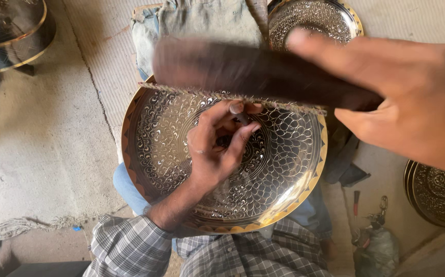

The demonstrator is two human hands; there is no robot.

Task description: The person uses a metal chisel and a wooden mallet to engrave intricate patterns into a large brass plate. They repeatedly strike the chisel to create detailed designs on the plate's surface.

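Fingers (243, 134) of my left hand (215, 149) pinch a small dark tool (240, 119) upright against the middle of the engraved brass tray (156, 154), which rests on my lap. My right hand (412, 97) grips a dark, blurred wooden mallet (253, 72), held level over the tray's far rim. Another engraved tray (330, 18) lies on the floor beyond it, and a third tray (438, 192) sits at my right.
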